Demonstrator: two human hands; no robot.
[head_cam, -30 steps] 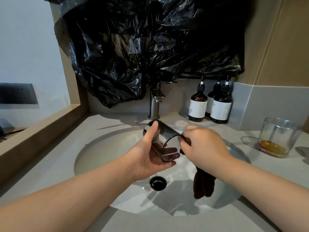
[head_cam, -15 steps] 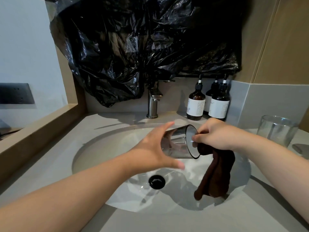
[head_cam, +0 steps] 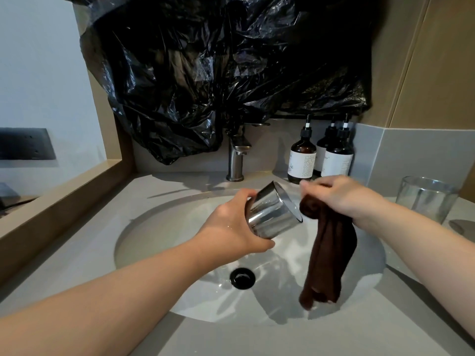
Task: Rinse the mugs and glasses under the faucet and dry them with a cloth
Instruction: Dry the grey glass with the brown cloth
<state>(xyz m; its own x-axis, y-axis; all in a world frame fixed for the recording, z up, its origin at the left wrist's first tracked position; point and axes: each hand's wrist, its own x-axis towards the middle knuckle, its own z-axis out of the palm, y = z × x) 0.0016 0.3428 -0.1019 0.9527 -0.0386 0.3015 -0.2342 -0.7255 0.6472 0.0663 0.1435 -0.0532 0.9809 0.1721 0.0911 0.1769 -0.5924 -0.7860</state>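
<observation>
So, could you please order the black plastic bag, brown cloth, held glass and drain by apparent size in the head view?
1. black plastic bag
2. brown cloth
3. held glass
4. drain
Cloth and glass sit similarly near the camera, so their order seems sound.

At frame centre a glass [head_cam: 272, 214] is tilted above the sink [head_cam: 159, 232], a cloth [head_cam: 326, 253] hanging just right of it, the drain [head_cam: 243, 278] below. The faucet [head_cam: 236, 160] stands behind on the counter [head_cam: 77, 253], bottles [head_cam: 303, 158] to its right, another glass [head_cam: 424, 199] at the right edge.
</observation>
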